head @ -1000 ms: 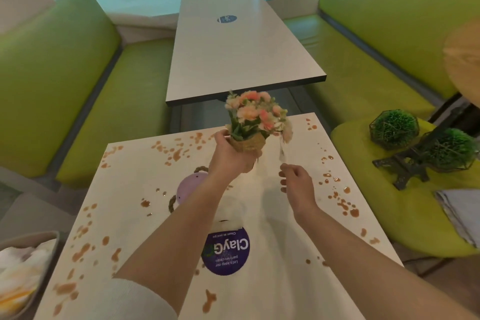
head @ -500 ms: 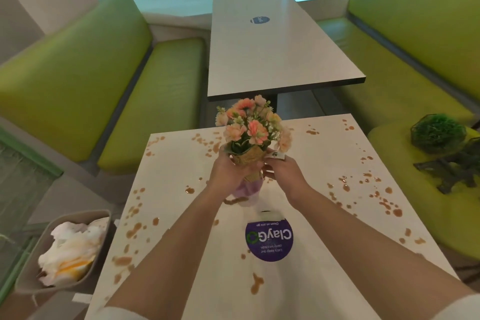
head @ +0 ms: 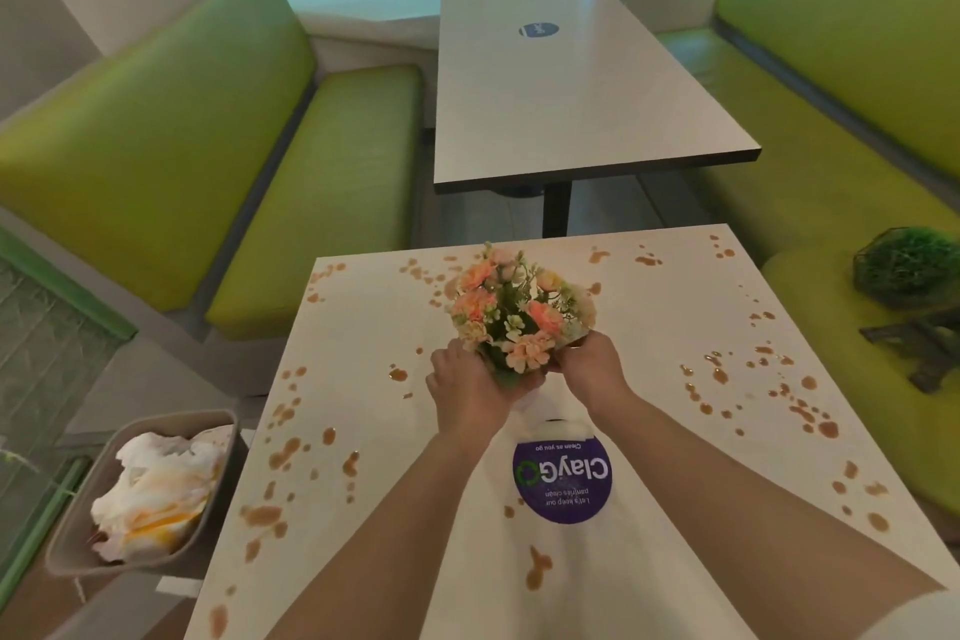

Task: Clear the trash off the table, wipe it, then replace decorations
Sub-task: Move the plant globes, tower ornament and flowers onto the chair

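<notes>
Both the left hand (head: 470,392) and right hand (head: 592,366) grasp a small bouquet of peach artificial flowers (head: 519,314) above the brown-spattered white table (head: 363,327). Left of the table, a grey bin (head: 67,543) holds crumpled white, orange-stained paper trash (head: 156,489).

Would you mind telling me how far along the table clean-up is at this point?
Done: crumpled trash sits in the bin beside the table. In hand: the left hand and right hand both hold the flower bouquet above the tabletop. Left: brown spills cover the surface, so wiping is not done, and a green plant ornament waits on the seat to the right.
</notes>
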